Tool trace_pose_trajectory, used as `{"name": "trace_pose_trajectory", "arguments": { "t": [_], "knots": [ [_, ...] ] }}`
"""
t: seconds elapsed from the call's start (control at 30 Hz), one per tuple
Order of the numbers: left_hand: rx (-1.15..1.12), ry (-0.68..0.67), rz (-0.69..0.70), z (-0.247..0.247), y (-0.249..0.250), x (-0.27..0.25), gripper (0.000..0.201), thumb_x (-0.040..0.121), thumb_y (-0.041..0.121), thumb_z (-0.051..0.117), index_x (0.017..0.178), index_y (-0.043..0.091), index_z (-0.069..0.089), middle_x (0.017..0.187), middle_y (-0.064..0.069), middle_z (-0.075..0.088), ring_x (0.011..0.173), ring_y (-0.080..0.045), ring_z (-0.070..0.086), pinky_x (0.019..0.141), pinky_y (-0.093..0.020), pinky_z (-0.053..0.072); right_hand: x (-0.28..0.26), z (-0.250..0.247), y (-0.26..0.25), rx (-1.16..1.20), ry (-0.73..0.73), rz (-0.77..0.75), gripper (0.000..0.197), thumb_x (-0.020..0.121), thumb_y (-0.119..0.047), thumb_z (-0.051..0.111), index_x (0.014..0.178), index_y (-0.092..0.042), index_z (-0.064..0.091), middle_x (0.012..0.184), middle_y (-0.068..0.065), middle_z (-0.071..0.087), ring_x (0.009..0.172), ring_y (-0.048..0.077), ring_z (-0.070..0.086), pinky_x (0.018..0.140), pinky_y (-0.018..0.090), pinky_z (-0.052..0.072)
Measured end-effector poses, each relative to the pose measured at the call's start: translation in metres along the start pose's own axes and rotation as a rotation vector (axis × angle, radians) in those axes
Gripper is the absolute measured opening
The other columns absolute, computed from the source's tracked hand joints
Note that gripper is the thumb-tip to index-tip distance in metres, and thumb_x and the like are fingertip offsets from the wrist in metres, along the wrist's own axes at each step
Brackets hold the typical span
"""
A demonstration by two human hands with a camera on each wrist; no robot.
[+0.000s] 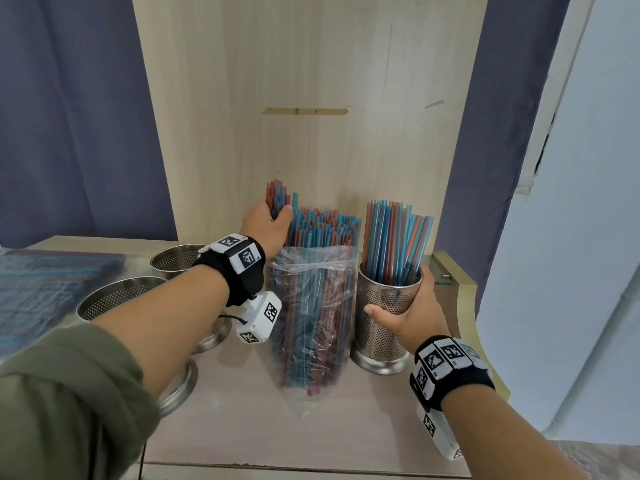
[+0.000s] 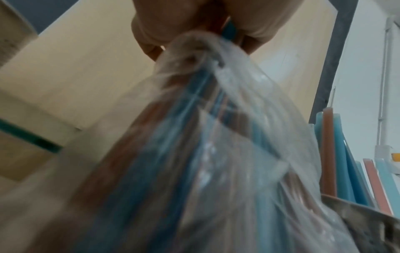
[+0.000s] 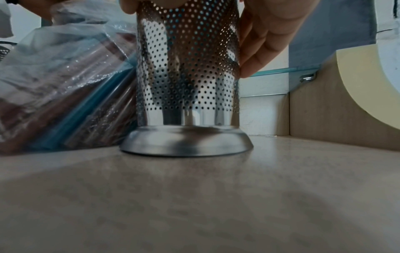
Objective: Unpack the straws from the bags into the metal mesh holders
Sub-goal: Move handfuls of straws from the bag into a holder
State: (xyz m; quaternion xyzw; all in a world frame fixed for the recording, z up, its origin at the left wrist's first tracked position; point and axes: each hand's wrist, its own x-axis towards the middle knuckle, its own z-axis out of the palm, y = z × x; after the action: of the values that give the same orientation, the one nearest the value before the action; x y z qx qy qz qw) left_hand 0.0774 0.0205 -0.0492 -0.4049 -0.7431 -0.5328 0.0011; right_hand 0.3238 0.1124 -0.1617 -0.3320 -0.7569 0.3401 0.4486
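A clear plastic bag (image 1: 311,317) full of red and blue straws stands upright in the middle of the counter, leaning against the wooden back panel. My left hand (image 1: 268,221) grips a small bunch of straws (image 1: 277,199) raised above the others at the bag's top left. From the left wrist view, the bag (image 2: 216,137) hangs blurred below the fingers (image 2: 151,34). My right hand (image 1: 405,313) wraps around a perforated metal holder (image 1: 381,327) partly filled with straws (image 1: 394,237), just right of the bag. The holder (image 3: 188,68) stands on its flared base.
Two more metal mesh holders (image 1: 176,259) (image 1: 117,299) stand to the left, partly behind my left arm, with no straws showing in them. A glass shelf edge (image 3: 281,71) and a wooden side wall (image 1: 464,289) sit close on the right. A shiny patterned surface (image 1: 45,289) lies far left.
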Motion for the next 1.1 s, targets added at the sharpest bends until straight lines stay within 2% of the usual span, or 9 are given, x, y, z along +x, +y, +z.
{"name": "trace_pose_trajectory", "arguments": {
  "t": [0.13,0.27,0.37,0.5,0.63,0.73,0.93,1.03,1.1],
  "knots": [
    [-0.038,0.039,0.037,-0.003,0.014,0.01,0.031,0.098,0.035,0.05,0.095,0.004,0.05,0.077,-0.004,0.049,0.073,-0.025,0.048,0.063,-0.033,0.038,0.0,0.0,0.0,-0.003,0.002,-0.002,0.11,0.062,-0.03,0.093,0.147,-0.017,0.024,0.126,-0.011,0.049,0.117,0.007,0.049,0.102,0.024,0.038],
    [-0.061,0.042,0.092,-0.007,0.019,0.016,0.029,0.096,0.031,0.052,0.105,0.003,0.051,0.094,-0.015,0.06,0.082,-0.032,0.056,0.075,-0.042,0.048,0.0,0.0,-0.001,-0.009,0.003,-0.001,0.11,0.062,-0.029,0.093,0.147,-0.016,0.024,0.125,-0.011,0.048,0.117,0.007,0.048,0.102,0.024,0.037],
    [-0.092,0.067,0.111,-0.006,0.021,0.017,0.02,0.098,0.027,0.05,0.104,0.009,0.044,0.088,-0.007,0.054,0.078,-0.025,0.052,0.071,-0.037,0.044,-0.001,0.0,-0.001,-0.024,0.012,-0.015,0.111,0.062,-0.029,0.093,0.148,-0.015,0.024,0.125,-0.013,0.046,0.116,0.005,0.047,0.101,0.022,0.035],
    [-0.26,0.138,0.122,-0.001,0.019,0.014,0.022,0.099,0.03,0.049,0.107,0.013,0.041,0.082,-0.002,0.062,0.068,-0.019,0.063,0.067,-0.037,0.055,0.0,0.001,0.0,-0.029,0.014,-0.015,0.111,0.062,-0.03,0.093,0.148,-0.015,0.025,0.124,-0.012,0.047,0.116,0.005,0.047,0.101,0.022,0.035],
    [-0.201,0.14,0.074,0.005,0.012,0.007,0.047,0.092,0.045,0.06,0.116,0.011,0.04,0.088,0.001,0.059,0.07,-0.015,0.059,0.063,-0.03,0.048,0.0,0.001,0.001,-0.027,0.022,-0.013,0.112,0.061,-0.031,0.094,0.148,-0.015,0.025,0.124,-0.011,0.047,0.116,0.006,0.047,0.101,0.023,0.035],
    [-0.094,0.059,0.076,0.009,0.004,0.005,0.067,0.079,0.045,0.076,0.127,0.009,0.044,0.107,0.0,0.056,0.09,-0.019,0.055,0.079,-0.032,0.047,0.0,0.0,0.0,-0.021,0.015,-0.005,0.113,0.061,-0.032,0.094,0.149,-0.016,0.024,0.124,-0.011,0.049,0.116,0.006,0.048,0.101,0.023,0.036],
    [0.056,0.018,0.191,0.006,0.012,0.018,0.037,0.092,0.028,0.065,0.119,0.006,0.055,0.105,-0.007,0.063,0.091,-0.023,0.059,0.078,-0.032,0.046,-0.002,-0.002,-0.004,-0.01,-0.007,0.01,0.111,0.063,-0.029,0.093,0.149,-0.016,0.023,0.122,-0.014,0.048,0.114,0.004,0.047,0.099,0.02,0.035],
    [-0.068,0.015,0.187,-0.002,0.027,0.03,0.026,0.094,0.019,0.06,0.114,0.003,0.055,0.098,-0.011,0.069,0.082,-0.025,0.067,0.078,-0.04,0.057,-0.001,-0.002,-0.004,-0.01,-0.01,0.013,0.112,0.063,-0.029,0.093,0.149,-0.016,0.023,0.122,-0.014,0.046,0.115,0.003,0.045,0.099,0.019,0.034],
    [-0.159,0.024,0.197,-0.01,0.043,0.038,0.022,0.096,0.013,0.056,0.113,0.0,0.053,0.089,-0.01,0.066,0.073,-0.022,0.065,0.071,-0.038,0.058,-0.001,-0.002,-0.003,-0.01,-0.007,0.01,0.111,0.062,-0.029,0.093,0.148,-0.017,0.024,0.123,-0.014,0.047,0.115,0.004,0.046,0.099,0.02,0.035]
  ]
}}
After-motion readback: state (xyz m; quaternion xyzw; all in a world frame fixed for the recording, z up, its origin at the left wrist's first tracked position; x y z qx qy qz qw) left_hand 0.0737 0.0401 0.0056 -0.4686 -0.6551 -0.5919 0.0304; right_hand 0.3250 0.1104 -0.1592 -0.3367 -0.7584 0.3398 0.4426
